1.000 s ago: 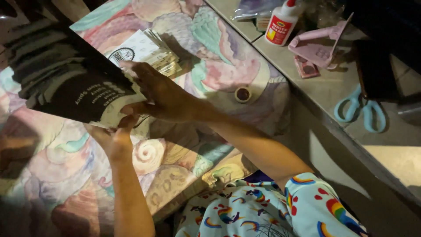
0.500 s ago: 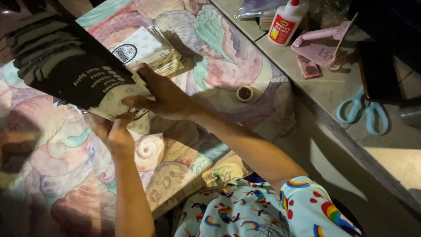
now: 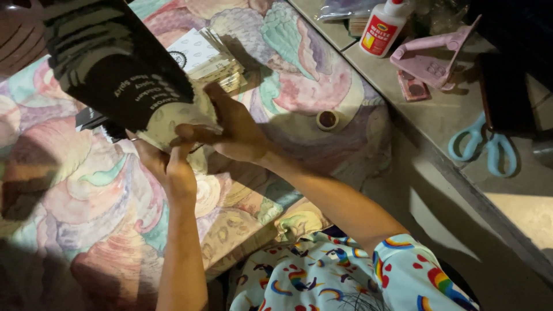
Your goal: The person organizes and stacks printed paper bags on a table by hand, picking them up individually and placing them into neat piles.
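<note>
Since the earlier frames the dark paper bag [image 3: 115, 69] has been lifted and swung toward the upper left of the frame, and more of the stack of printed sheets [image 3: 210, 57] behind it has been uncovered.

The fingers of the right hand [image 3: 230, 129] are closed over the pale lower end of the bag, the thumb pressed along its folded edge. The fingers of the left hand [image 3: 170, 167] are pinched together on the same end from below, so the bag is clamped between both hands at centre left of the frame.

As a judgement, the work on the bag's pale end appears to be midway: the end is seen folded and pressed flat, but whether it is glued or finished cannot be told, since it is covered by the fingers. The glue bottle [image 3: 383, 26] stands capped at the upper right, well apart from the hands.

The bag's long axis runs diagonally, from the held pale end near the centre up to the dark end at the upper left edge.

Beneath the hands a cloth with pastel swirls [image 3: 299, 86] is spread. A small roll of tape [image 3: 327, 120] lies on it, right of the hands. On the bare counter at the right a pink stapler-like tool [image 3: 432, 55] and teal-handled scissors [image 3: 484, 144] are seen.
</note>
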